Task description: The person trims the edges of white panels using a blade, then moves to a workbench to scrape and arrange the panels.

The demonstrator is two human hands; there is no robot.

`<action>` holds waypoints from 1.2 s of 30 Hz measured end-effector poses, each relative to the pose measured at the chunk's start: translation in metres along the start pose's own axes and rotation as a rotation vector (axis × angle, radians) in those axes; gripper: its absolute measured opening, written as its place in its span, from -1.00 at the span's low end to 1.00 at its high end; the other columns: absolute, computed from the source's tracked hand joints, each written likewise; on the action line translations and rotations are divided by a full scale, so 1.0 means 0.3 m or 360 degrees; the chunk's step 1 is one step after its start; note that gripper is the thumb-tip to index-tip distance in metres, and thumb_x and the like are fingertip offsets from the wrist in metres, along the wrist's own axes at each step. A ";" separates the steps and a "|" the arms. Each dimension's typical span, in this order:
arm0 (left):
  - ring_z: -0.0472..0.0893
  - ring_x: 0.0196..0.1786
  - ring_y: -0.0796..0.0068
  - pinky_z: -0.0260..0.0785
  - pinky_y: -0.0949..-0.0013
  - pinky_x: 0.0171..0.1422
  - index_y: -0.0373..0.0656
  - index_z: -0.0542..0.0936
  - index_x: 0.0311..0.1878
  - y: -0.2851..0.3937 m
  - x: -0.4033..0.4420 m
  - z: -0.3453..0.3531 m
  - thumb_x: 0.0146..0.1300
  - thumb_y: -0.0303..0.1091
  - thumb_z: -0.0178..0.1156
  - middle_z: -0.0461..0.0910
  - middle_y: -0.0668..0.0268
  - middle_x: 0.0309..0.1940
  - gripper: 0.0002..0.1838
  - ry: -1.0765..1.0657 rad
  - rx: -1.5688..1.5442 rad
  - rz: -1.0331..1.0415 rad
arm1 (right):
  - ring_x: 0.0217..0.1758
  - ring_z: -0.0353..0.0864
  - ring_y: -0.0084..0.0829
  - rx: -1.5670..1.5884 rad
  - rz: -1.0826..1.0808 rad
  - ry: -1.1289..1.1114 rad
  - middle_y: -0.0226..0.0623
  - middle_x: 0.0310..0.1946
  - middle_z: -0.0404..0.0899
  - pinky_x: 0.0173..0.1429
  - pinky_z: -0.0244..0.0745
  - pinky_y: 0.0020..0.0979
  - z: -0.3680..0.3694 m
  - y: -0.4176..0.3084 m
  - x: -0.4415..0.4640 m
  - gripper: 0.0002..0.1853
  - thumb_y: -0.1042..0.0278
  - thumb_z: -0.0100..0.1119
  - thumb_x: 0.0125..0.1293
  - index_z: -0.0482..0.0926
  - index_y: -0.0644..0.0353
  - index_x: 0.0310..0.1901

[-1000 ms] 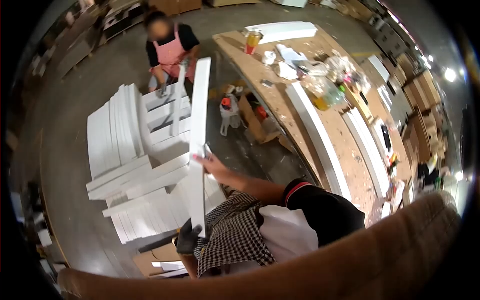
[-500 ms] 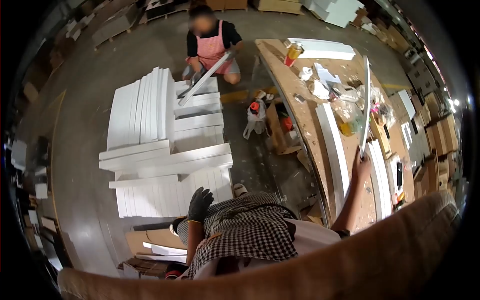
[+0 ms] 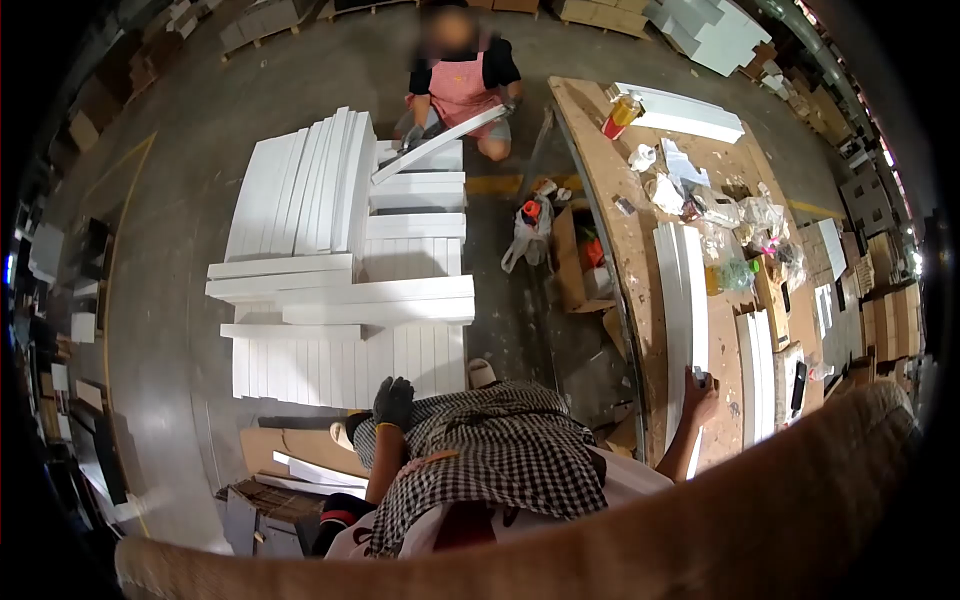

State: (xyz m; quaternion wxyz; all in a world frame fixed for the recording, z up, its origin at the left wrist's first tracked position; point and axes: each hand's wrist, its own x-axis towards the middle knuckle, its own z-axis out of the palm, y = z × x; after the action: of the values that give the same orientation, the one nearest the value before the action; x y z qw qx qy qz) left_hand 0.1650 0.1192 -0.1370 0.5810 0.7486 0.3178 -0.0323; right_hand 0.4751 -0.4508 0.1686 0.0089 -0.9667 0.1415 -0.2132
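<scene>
My left hand (image 3: pixel 394 404), in a dark glove, is open over my checked apron (image 3: pixel 480 450), near the front edge of the white boards (image 3: pixel 300 370), and holds nothing. On the workbench (image 3: pixel 625 260) at the right, my bare right hand (image 3: pixel 702 396) is closed at the edge of a white strip (image 3: pixel 692 290). Something small and grey shows at its fingertips. That strip lies lengthwise against another white strip (image 3: pixel 668 290). Further right are more white strips (image 3: pixel 757 370).
Beyond the stacked boards (image 3: pixel 300 190), a person in a pink apron (image 3: pixel 462 90) holds a white strip (image 3: pixel 440 145). A drink container (image 3: pixel 622 116), plastic bags and a green bottle (image 3: pixel 738 275) lie on the bench. Beside it on the floor are a bag (image 3: pixel 527 238) and carton (image 3: pixel 580 265).
My right hand has carried the white strip from over the boards to the bench, where it now lies beside another. My left hand let go of it. The co-worker's strip has tilted lower.
</scene>
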 end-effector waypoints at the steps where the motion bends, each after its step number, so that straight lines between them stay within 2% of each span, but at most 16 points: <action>1: 0.44 0.37 0.38 0.16 0.11 0.54 -0.19 0.50 0.20 0.056 -0.015 -0.003 0.54 -0.22 -0.13 0.56 0.30 0.24 -0.64 -0.0021 0.0157 -0.0230 | -0.27 0.70 -0.10 0.0004 -0.0004 -0.0005 -0.26 -0.23 0.68 -0.24 0.57 -0.11 0.009 0.015 -0.002 -0.49 -0.24 0.42 0.06 0.70 0.11 -0.28; 4: 0.42 0.38 0.41 0.21 0.20 0.52 -0.23 0.41 0.28 0.047 -0.017 0.008 0.52 -0.19 -0.06 0.54 0.24 0.26 -0.59 0.0240 -0.1570 -0.0438 | -0.25 0.70 -0.08 -0.0010 -0.0022 -0.0037 -0.24 -0.22 0.69 -0.22 0.58 -0.12 0.019 0.024 0.010 -0.48 -0.24 0.43 0.04 0.70 0.12 -0.29; 9: 0.47 0.29 0.32 0.22 0.21 0.49 -0.10 0.53 0.12 0.036 -0.018 0.022 0.50 -0.21 -0.02 0.58 0.27 0.16 -0.72 0.0331 -0.1424 -0.0254 | -0.24 0.71 -0.07 -0.0027 -0.0078 -0.0130 -0.16 -0.24 0.71 -0.21 0.58 -0.11 -0.002 0.017 0.012 -0.46 -0.24 0.44 0.03 0.70 0.14 -0.24; 11: 0.47 0.29 0.30 0.21 0.22 0.49 -0.11 0.54 0.10 0.065 -0.031 0.010 0.50 -0.20 -0.02 0.58 0.28 0.17 -0.71 0.0189 -0.0364 -0.0130 | -0.25 0.71 -0.06 0.0007 -0.0064 -0.0207 -0.14 -0.28 0.72 -0.22 0.58 -0.10 -0.020 0.006 0.015 -0.46 -0.24 0.45 0.02 0.70 0.14 -0.24; 13: 0.46 0.32 0.29 0.20 0.25 0.51 -0.19 0.52 0.14 0.214 -0.072 -0.041 0.50 -0.17 -0.03 0.57 0.28 0.21 -0.65 -0.0163 0.1688 0.0066 | -0.27 0.72 -0.05 0.0064 -0.0109 -0.0222 -0.13 -0.31 0.72 -0.22 0.57 -0.10 -0.012 0.014 0.023 -0.46 -0.22 0.46 0.01 0.69 0.13 -0.24; 15: 0.46 0.32 0.32 0.19 0.23 0.51 -0.13 0.54 0.11 0.198 -0.070 -0.043 0.45 -0.21 -0.01 0.58 0.30 0.20 -0.69 -0.0089 0.1733 0.0159 | -0.29 0.71 -0.04 0.0143 -0.0215 -0.0176 -0.13 -0.34 0.73 -0.23 0.57 -0.09 0.009 0.036 0.041 -0.48 -0.21 0.47 0.00 0.68 0.12 -0.25; 19: 0.47 0.33 0.36 0.18 0.17 0.50 0.00 0.58 0.07 0.080 -0.032 -0.018 0.34 -0.28 0.03 0.59 0.35 0.19 -0.72 0.0084 0.1803 0.0340 | -0.29 0.71 -0.03 -0.0016 -0.0150 -0.0425 -0.13 -0.37 0.72 -0.23 0.56 -0.08 -0.017 0.020 0.053 -0.44 -0.23 0.50 -0.06 0.65 0.11 -0.23; 21: 0.44 0.33 0.28 0.11 0.11 0.53 -0.03 0.54 0.14 -0.037 -0.023 0.032 0.47 -0.17 -0.13 0.57 0.28 0.18 -0.65 0.0208 -0.0087 0.0591 | -0.29 0.71 -0.03 -0.0060 -0.0119 -0.0561 -0.14 -0.39 0.72 -0.23 0.55 -0.08 -0.034 0.010 0.057 -0.41 -0.24 0.51 -0.09 0.64 0.11 -0.22; 23: 0.44 0.30 0.23 0.09 0.07 0.53 -0.05 0.52 0.17 -0.045 -0.022 0.036 0.53 -0.14 -0.18 0.56 0.26 0.15 -0.63 0.0177 0.0022 0.0709 | -0.30 0.71 -0.03 -0.0058 -0.0166 -0.0552 -0.14 -0.40 0.71 -0.22 0.55 -0.08 0.005 0.046 0.068 -0.40 -0.25 0.51 -0.10 0.62 0.11 -0.22; 25: 0.48 0.25 0.23 0.12 0.04 0.51 -0.05 0.52 0.15 0.086 -0.049 -0.037 0.52 -0.19 -0.13 0.58 0.29 0.11 -0.67 -0.0021 0.2147 0.0612 | -0.31 0.71 -0.04 -0.0037 -0.0168 -0.0561 -0.15 -0.41 0.71 -0.22 0.54 -0.08 0.036 0.067 0.081 -0.40 -0.25 0.51 -0.11 0.61 0.10 -0.23; 27: 0.46 0.29 0.28 0.20 0.12 0.47 -0.13 0.48 0.18 0.054 -0.046 -0.022 0.54 -0.21 -0.15 0.56 0.25 0.16 -0.66 0.0100 0.1750 0.0510 | -0.32 0.70 -0.04 -0.0021 -0.0126 -0.0597 -0.17 -0.42 0.71 -0.22 0.54 -0.09 0.035 0.074 0.088 -0.41 -0.25 0.51 -0.11 0.61 0.10 -0.26; 30: 0.45 0.36 0.36 0.31 0.25 0.41 -0.24 0.42 0.23 -0.044 -0.040 0.012 0.56 -0.24 -0.17 0.54 0.19 0.24 -0.64 0.0277 0.1149 0.0340 | -0.26 0.72 -0.06 -0.0143 -0.0170 -0.0715 -0.16 -0.32 0.74 -0.20 0.57 -0.13 -0.043 0.011 0.104 -0.36 -0.28 0.52 -0.11 0.66 0.10 -0.15; 32: 0.41 0.40 0.38 0.27 0.23 0.44 -0.20 0.44 0.23 -0.044 -0.063 0.016 0.54 -0.23 -0.17 0.52 0.22 0.29 -0.63 0.0259 0.1319 0.0355 | -0.22 0.74 -0.09 -0.0025 -0.0290 -0.0245 -0.15 -0.22 0.74 -0.18 0.59 -0.16 0.026 0.073 0.107 -0.31 -0.29 0.51 -0.08 0.67 0.11 -0.04; 33: 0.39 0.41 0.38 0.19 0.18 0.48 -0.12 0.49 0.20 -0.008 -0.072 0.009 0.51 -0.21 -0.16 0.51 0.27 0.30 -0.63 0.0179 0.1684 0.0422 | -0.22 0.74 -0.09 -0.0029 -0.0313 -0.0251 -0.15 -0.22 0.74 -0.18 0.59 -0.16 0.029 0.060 0.121 -0.31 -0.29 0.51 -0.08 0.67 0.11 -0.04; 35: 0.34 0.45 0.38 0.04 0.07 0.58 0.04 0.58 0.16 0.125 -0.114 -0.049 0.44 -0.17 -0.15 0.48 0.37 0.34 -0.62 -0.0009 0.2411 0.0485 | -0.23 0.73 -0.12 0.0232 -0.0426 -0.0102 -0.17 -0.22 0.74 -0.18 0.59 -0.21 0.051 -0.024 0.144 -0.49 -0.10 0.41 0.10 0.68 0.13 -0.05; 36: 0.34 0.46 0.42 0.03 0.05 0.58 0.04 0.58 0.17 0.123 -0.105 -0.051 0.41 -0.16 -0.14 0.47 0.39 0.35 -0.59 -0.0049 0.2418 0.0435 | -0.23 0.72 -0.14 0.0370 -0.0494 -0.0047 -0.18 -0.21 0.74 -0.18 0.59 -0.23 0.069 -0.083 0.160 -0.58 -0.01 0.36 0.19 0.69 0.14 -0.06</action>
State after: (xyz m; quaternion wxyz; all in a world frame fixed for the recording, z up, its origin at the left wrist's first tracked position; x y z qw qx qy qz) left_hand 0.1541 0.1143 -0.0877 -0.0891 0.9740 0.1050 -0.1798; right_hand 0.5321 -0.4411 0.1713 0.0897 -0.9724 -0.0349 -0.2127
